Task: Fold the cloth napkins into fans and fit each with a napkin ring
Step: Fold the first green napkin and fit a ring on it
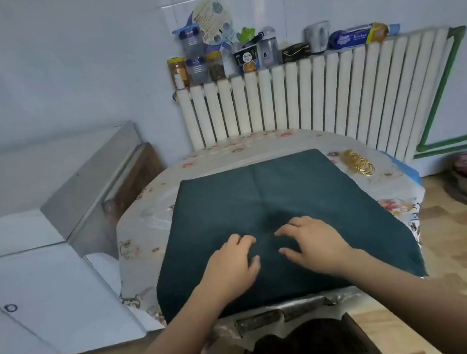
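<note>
The worktop's [143, 217] near edge hides under the dark green napkin [287, 193], spread flat and creased. Left hand [231, 268] and right hand [314, 243] rest on it, fingers apart; gold rings [358, 161] lie at two o'clock.

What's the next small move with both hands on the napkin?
Probably slide both hands, left hand and right hand, back to the near edge of the green napkin and pinch up the first pleat. It lies flat and unfolded, and the gold rings sit untouched beside it.
</note>
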`<action>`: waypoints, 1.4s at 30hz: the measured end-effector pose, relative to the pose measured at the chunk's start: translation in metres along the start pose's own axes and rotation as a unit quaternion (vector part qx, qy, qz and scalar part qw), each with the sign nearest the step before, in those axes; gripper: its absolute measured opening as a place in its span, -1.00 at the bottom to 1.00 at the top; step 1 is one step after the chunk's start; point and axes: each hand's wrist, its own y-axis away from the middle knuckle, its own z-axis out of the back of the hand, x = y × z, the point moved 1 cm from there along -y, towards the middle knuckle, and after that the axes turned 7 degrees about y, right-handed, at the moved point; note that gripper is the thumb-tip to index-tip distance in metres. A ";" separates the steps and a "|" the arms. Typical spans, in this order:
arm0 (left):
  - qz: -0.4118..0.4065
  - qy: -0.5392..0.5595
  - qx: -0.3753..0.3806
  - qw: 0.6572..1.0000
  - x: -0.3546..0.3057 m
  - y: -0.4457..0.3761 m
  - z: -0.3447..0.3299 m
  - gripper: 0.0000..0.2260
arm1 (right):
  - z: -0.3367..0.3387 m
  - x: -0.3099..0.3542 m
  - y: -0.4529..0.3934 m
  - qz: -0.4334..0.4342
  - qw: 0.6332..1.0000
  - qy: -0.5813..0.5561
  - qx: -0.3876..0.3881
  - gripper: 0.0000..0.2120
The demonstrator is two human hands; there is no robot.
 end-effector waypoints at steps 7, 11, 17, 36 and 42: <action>0.009 -0.001 0.132 0.991 0.014 0.009 -0.015 -0.38 | -0.021 -0.016 0.031 0.026 0.974 -0.137 0.180 -0.41; 0.015 0.052 0.139 0.989 0.018 0.010 -0.015 -0.43 | -0.023 -0.013 0.028 0.010 0.978 -0.161 0.129 -0.62; 0.021 0.154 0.161 0.975 0.020 0.012 -0.006 -0.71 | -0.027 -0.012 0.026 -0.049 0.962 -0.253 0.089 -0.81; 0.056 0.236 0.107 0.964 0.021 -0.017 0.005 -0.83 | -0.005 -0.012 0.011 0.005 0.981 -0.192 0.040 -0.85; 0.006 0.153 0.161 0.975 0.014 -0.023 0.013 -0.89 | 0.002 -0.018 -0.001 -0.007 0.977 -0.204 0.062 -0.74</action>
